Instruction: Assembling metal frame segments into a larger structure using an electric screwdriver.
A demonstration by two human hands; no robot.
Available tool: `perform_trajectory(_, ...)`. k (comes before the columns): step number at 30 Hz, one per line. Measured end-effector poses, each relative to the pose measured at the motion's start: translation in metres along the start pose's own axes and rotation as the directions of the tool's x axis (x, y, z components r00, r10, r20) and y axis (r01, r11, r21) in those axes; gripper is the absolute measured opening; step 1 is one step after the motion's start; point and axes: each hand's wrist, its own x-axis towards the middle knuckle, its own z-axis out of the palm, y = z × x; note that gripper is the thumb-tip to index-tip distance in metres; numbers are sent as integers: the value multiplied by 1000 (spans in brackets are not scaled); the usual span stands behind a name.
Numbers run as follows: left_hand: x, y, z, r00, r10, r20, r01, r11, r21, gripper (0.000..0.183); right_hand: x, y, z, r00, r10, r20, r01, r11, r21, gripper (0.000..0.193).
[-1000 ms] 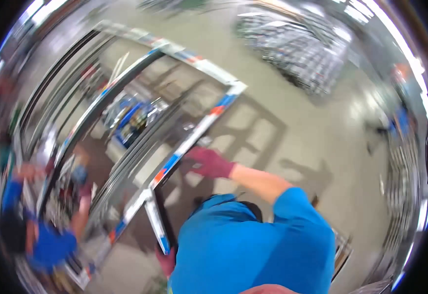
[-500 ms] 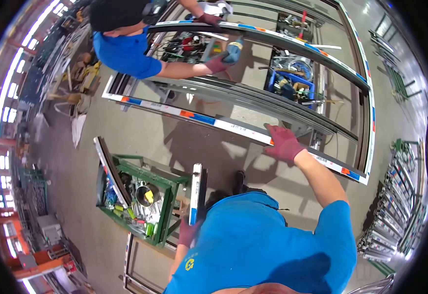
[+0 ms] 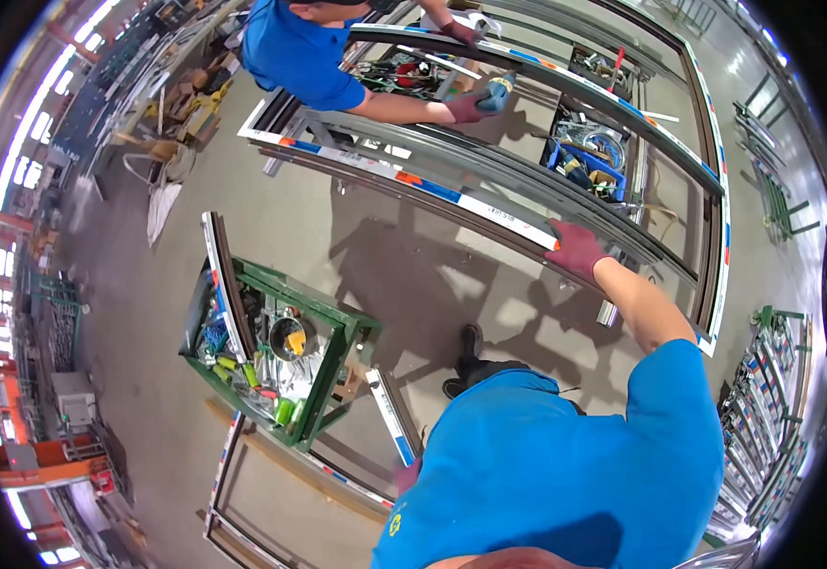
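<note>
My right hand (image 3: 576, 251), in a maroon glove, is closed on the near rail of a large dark metal frame (image 3: 385, 171) with white, blue and orange tape along it. The rail's outer side faces me. Low beside my body, my left hand (image 3: 408, 474) is gloved too and grips the lower end of a short metal profile (image 3: 392, 415) with a white and blue face. My shirt hides part of that hand. Across the frame a co-worker's gloved hand (image 3: 470, 107) holds a blue power tool (image 3: 499, 93); their other hand (image 3: 459, 32) rests on a farther rail.
A green tool cart (image 3: 337, 332) stands left of me, holding tools, a round pot (image 3: 292, 338) and another profile (image 3: 228, 289) laid across it. Another frame (image 3: 233, 474) lies behind the cart. Under the large frame sits a blue bin (image 3: 612, 180). Racked profiles (image 3: 764, 427) line the right.
My right fingers, spread over the rail before, now wrap it. The rail's side shows more. The profile in my left hand has dropped lower and leans over. The whole view has shifted.
</note>
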Motion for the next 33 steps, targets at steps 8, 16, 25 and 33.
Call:
perform_trajectory(8,-66,-37,36,968,-51,-245,45,998,-32,57,22,11,35,998,-27,-49,23,996,-83,92)
perform_trajectory(16,-67,-39,68,904,-358,-234,263,897,-355,95,64,73,38,929,-351,-116,339,934,-111,77)
perform_trajectory(25,-83,-70,130,753,-610,-245,318,664,-677,92,58,33,29,966,-254,46,257,932,-258,86)
perform_trajectory(33,-79,-99,163,698,-702,-140,435,572,-695,88,6,-15,2,244,-939,-241,969,228,93,86)
